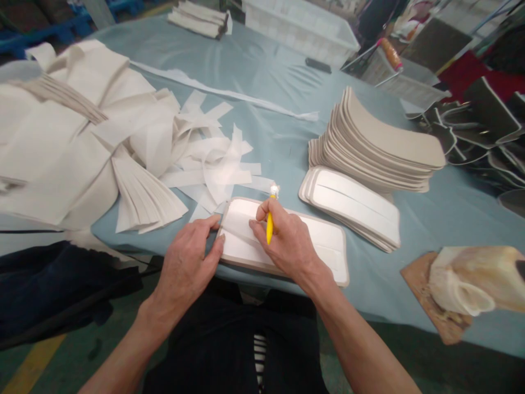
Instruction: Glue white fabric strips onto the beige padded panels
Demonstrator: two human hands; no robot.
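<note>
A beige rounded panel (328, 235) with a white upper face lies flat at the table's front edge, in front of me. My left hand (192, 249) holds its left end, with the thumb on the rim and the fingers at the corner. Over the panel's middle, my right hand (287, 235) is closed round a yellow brush (269, 227); the brush's whitish tip points away from me. Part of the panel is hidden beneath that hand. Just beyond the left hand lie loose white strips (217, 169).
Right of the panel sit a small stack of white-faced panels (353, 200) and a taller stack of curved beige panels (381, 137). A stained plastic container (476, 279) rests on a brown board (422, 273). Beige fabric pieces (82, 137) cover the left; a white crate (303, 33) stands behind.
</note>
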